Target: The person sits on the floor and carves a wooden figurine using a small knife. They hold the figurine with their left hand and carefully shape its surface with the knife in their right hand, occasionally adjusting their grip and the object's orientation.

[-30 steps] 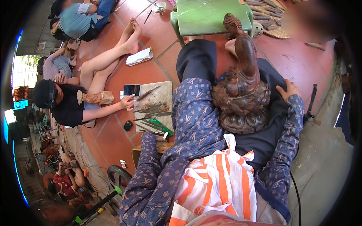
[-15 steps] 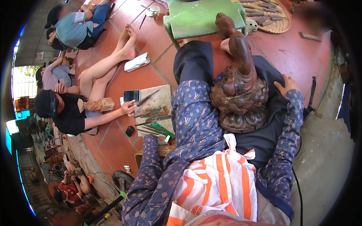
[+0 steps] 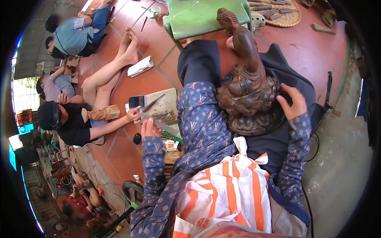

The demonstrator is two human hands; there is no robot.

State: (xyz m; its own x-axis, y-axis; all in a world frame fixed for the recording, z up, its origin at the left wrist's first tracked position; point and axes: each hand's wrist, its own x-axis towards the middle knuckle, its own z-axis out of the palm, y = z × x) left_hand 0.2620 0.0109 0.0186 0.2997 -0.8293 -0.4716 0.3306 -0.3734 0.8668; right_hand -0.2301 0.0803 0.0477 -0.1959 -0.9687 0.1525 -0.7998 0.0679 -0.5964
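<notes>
A dark brown carved seated figure [image 3: 248, 59] with a knobbed head stands on its lotus base [image 3: 254, 115] between my thighs. To the right of this base my right hand [image 3: 293, 102] is raised, fingers apart, with nothing visible in it. Over the left side, my left hand [image 3: 151, 129] has its fingers drawn together. A thin pale grey flat piece [image 3: 168, 128] shows against its fingers; its kind I cannot make out. Beyond that hand lies a speckled mat [image 3: 164, 104] with carving tools, partly hidden by the hand and the flat piece.
A green plastic chair [image 3: 206, 18] stands ahead, beside a round woven tray [image 3: 283, 16] of tools. On the left sits a co-worker [image 3: 73, 123] with a small pale wood carving [image 3: 107, 114], near a phone [image 3: 137, 101]. An orange-striped white cloth [image 3: 226, 186] covers my lap.
My left hand has come into view over the tools at the left. My right hand has lifted from my thigh and moved left toward the statue's base. The view has shifted slightly.
</notes>
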